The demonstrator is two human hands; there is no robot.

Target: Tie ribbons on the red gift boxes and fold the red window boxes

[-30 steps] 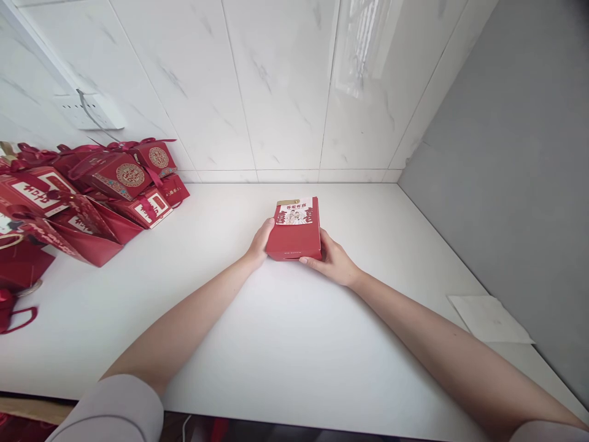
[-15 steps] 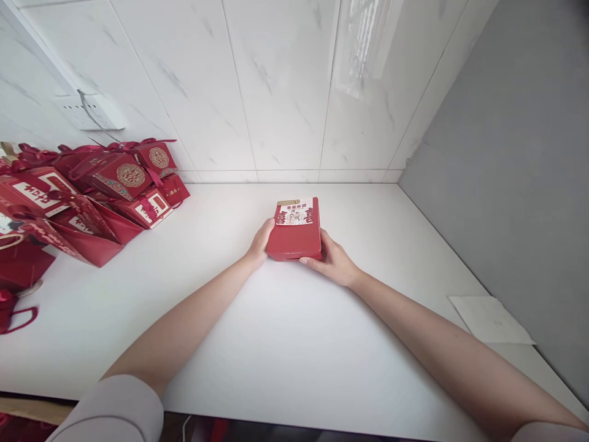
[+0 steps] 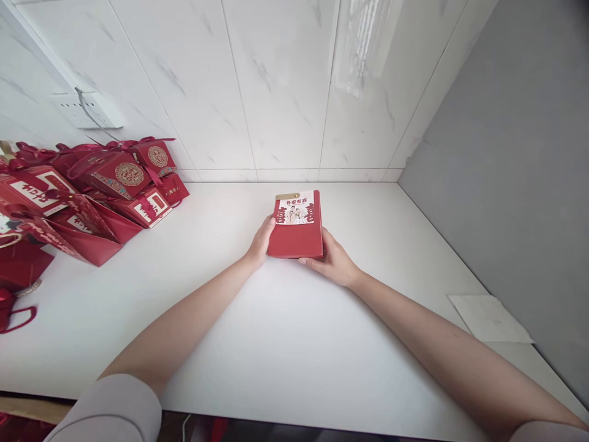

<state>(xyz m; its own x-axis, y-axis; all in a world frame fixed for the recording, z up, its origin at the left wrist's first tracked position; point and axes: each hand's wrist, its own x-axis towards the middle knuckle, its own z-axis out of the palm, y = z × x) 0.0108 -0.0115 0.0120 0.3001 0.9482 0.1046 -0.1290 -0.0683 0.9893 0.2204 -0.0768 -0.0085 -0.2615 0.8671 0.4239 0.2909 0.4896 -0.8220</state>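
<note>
Between my two hands, toward the back middle of the white table, is a red gift box (image 3: 296,241). Its upper part carries a white printed panel with a drawn couple and red characters, and a gold tab (image 3: 288,196) lies at its far edge. My left hand (image 3: 262,242) grips the left side, thumb along the edge. Around the near right corner, my right hand (image 3: 335,259) is closed, its thumb reaching along the box's front bottom edge. The fingers behind and under the box are hidden.
Several red gift boxes with ribbons (image 3: 129,175) are heaped on the table's left. A white sheet of paper (image 3: 490,318) lies at the right edge, beside a grey panel (image 3: 515,184). Behind the table (image 3: 285,356) rises a marbled tile wall (image 3: 285,92) with a socket (image 3: 87,112).
The box has tipped, so its printed face now turns more toward me and its front side shows less. Both hands stay in nearly the same place.
</note>
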